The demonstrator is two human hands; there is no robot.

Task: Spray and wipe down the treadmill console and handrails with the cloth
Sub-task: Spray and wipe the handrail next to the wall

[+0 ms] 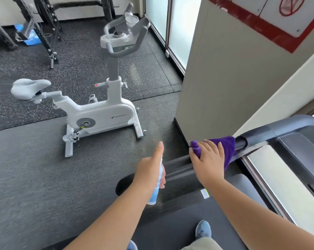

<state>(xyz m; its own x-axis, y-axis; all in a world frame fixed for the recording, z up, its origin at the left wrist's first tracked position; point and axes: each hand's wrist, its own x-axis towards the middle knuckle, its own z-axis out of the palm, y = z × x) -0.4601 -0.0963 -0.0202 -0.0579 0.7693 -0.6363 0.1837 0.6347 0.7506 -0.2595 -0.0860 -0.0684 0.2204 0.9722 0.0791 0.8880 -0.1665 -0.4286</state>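
Observation:
My right hand (207, 159) grips a purple cloth (226, 147) wrapped around the end of the treadmill's dark left handrail (241, 142). The grey console (296, 141) lies to the right of it, partly cut off by the frame edge. My left hand (150, 170) holds a blue-and-white spray bottle (156, 192) pointing down, thumb raised, left of the handrail and apart from it. The bottle's nozzle is hidden behind my hand. The treadmill belt (170, 222) is under my feet.
A white exercise bike (98, 112) stands on the dark rubber floor to the left. A beige wall pillar (224, 78) rises just beyond the handrail end. A black weight rack (44, 24) stands at the far left, glass doors (170, 24) at the back.

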